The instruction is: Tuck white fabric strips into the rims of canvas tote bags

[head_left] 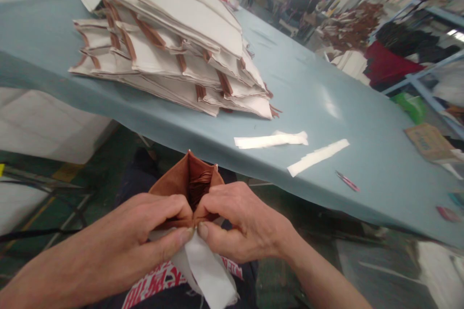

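Observation:
Both hands meet low in the middle, below the table's near edge. My left hand (145,231) and my right hand (239,224) each pinch the rim of a small brown fabric pouch (190,181), holding its mouth apart so the dark inside shows. A white fabric piece (206,268) hangs from between the thumbs over my lap. Fingers of both hands are curled closed on the cloth.
A pale blue table (319,101) carries a tall stack of cream fabric pieces with brown trim (170,43), two white strips (271,140) (319,157) and a small red-handled tool (348,182). A cardboard box (426,141) lies at right. A person stands far behind.

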